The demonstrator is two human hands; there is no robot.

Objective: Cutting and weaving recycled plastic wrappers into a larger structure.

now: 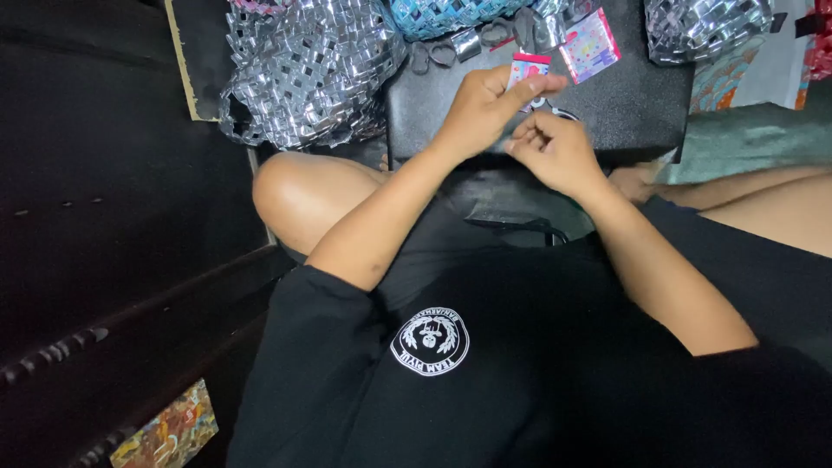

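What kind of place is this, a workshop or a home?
Probably a home craft corner, not a formal workshop. The person sits low with a bare knee up, the left hand holds a small folded wrapper, and silver woven bags lie beside a black board.

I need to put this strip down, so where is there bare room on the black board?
The black board is bare right of the pink wrapper piece, below the silver woven bag. Its far edge is crowded with folded strips.
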